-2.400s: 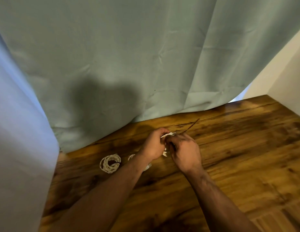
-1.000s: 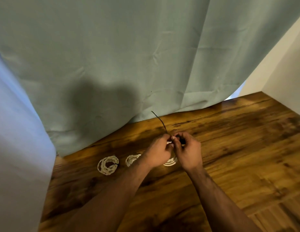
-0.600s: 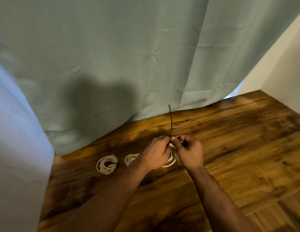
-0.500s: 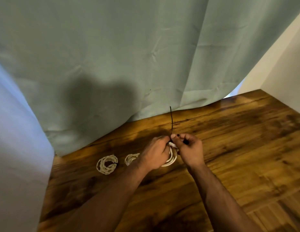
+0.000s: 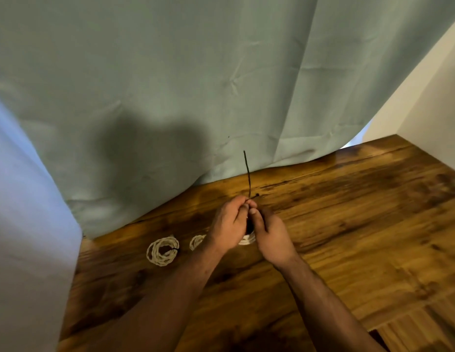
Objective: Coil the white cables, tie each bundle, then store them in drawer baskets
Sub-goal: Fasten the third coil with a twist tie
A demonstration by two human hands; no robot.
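Both hands closed on third white coil [image 5: 246,240], right of tied coil [image 5: 162,250] on table [image 5: 348,224]: left hand [image 5: 227,224], right hand [image 5: 271,233] pinching black tie [image 5: 247,174]. Tie tail swung upright since earlier; cinching apparently underway. Storage pending.

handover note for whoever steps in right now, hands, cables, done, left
Left hand and right hand are both closed on the coil being tied, pinching a black tie whose free end sticks up.
The tied coil lies to the left on the wooden table, its black tie visible. A second coil lies beside the left wrist, partly hidden; tie not visible.
Done: three cables coiled, one clearly tied.
Left: finish this tie, check the second coil, store all. No drawer baskets in view.
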